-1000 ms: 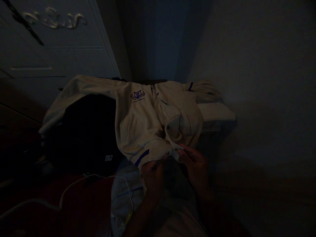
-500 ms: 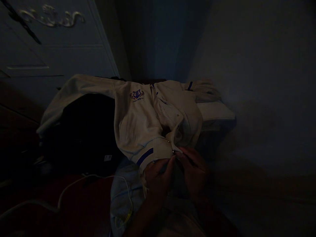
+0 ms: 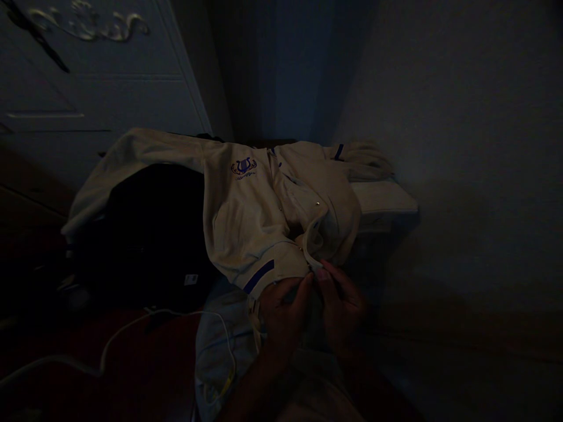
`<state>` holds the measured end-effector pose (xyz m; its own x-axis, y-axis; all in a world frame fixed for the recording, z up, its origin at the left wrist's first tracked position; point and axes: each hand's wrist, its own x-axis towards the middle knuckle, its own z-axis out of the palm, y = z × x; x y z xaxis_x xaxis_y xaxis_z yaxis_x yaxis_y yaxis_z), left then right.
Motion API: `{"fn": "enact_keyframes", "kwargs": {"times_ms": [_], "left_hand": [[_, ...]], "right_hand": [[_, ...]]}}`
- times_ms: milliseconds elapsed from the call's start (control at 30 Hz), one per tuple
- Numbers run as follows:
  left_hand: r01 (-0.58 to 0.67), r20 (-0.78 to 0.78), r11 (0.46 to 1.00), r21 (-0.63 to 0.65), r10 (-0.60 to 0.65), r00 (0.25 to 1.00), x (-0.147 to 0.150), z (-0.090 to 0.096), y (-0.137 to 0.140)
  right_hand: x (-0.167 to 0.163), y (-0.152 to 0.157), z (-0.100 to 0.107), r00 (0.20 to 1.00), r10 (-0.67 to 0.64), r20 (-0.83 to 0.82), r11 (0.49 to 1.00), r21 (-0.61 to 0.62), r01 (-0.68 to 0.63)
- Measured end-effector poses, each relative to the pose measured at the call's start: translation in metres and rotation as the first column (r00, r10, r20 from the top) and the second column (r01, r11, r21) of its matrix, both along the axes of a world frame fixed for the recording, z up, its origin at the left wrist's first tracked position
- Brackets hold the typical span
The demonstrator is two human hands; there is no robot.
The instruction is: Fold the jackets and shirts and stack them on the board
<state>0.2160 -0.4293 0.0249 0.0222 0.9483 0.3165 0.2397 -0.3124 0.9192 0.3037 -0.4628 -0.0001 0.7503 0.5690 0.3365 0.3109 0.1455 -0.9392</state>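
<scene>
A cream jacket (image 3: 246,217) with a purple lyre emblem, snap buttons and a purple stripe on its hem lies spread out in front of me. At the bottom of its front opening, my left hand (image 3: 284,308) pinches the hem edge on the emblem side. Close beside it, my right hand (image 3: 343,302) pinches the lower corner of the other front flap (image 3: 310,249), which curls upward. The two hands' fingertips nearly meet around the bottom snap. Dim light and the fingers hide whether that snap is joined.
A black bag or garment (image 3: 153,234) with a small white label lies under the left sleeve. A white cable (image 3: 103,357) crosses the red surface (image 3: 145,375). Pale furniture with carved trim (image 3: 88,23) stands at left, a wall (image 3: 475,176) at right.
The hands remain at the jacket's bottom hem with fingertips pinched. My right fingers have shifted slightly at the flap corner, and the view has moved a little.
</scene>
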Motion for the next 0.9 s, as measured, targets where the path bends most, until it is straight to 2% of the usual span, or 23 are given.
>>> {"fn": "enact_keyframes", "kwargs": {"times_ms": [200, 367, 500, 633, 767, 900], "left_hand": [[0.053, 0.052, 0.998, -0.034, -0.051, 0.997, -0.002, -0.002, 0.001], [0.029, 0.149, 0.992, -0.120, -0.011, 0.989, -0.006, -0.007, 0.003], [0.072, 0.249, 0.979, -0.189, -0.023, 0.968, -0.009, -0.011, 0.003], [0.102, 0.262, 0.968, -0.228, -0.040, 0.964, -0.009, -0.013, 0.002], [0.082, 0.199, 0.966, -0.246, -0.032, 0.979, -0.008, -0.012, -0.002], [0.013, 0.060, 0.983, -0.183, -0.002, 0.998, -0.009, -0.004, -0.005]], "right_hand": [[0.002, -0.001, -0.007, 0.996, 0.054, -0.073, 0.998, 0.023, -0.053], [0.008, 0.002, -0.012, 0.975, 0.216, -0.050, 0.976, 0.056, -0.213], [0.016, 0.007, -0.013, 0.940, 0.312, 0.135, 0.946, 0.044, -0.321], [0.022, 0.012, -0.011, 0.891, 0.287, 0.353, 0.947, 0.038, -0.320], [0.023, 0.016, -0.007, 0.850, 0.239, 0.469, 0.951, 0.065, -0.303], [0.026, 0.019, -0.005, 0.827, 0.233, 0.511, 0.946, 0.076, -0.314]]}}
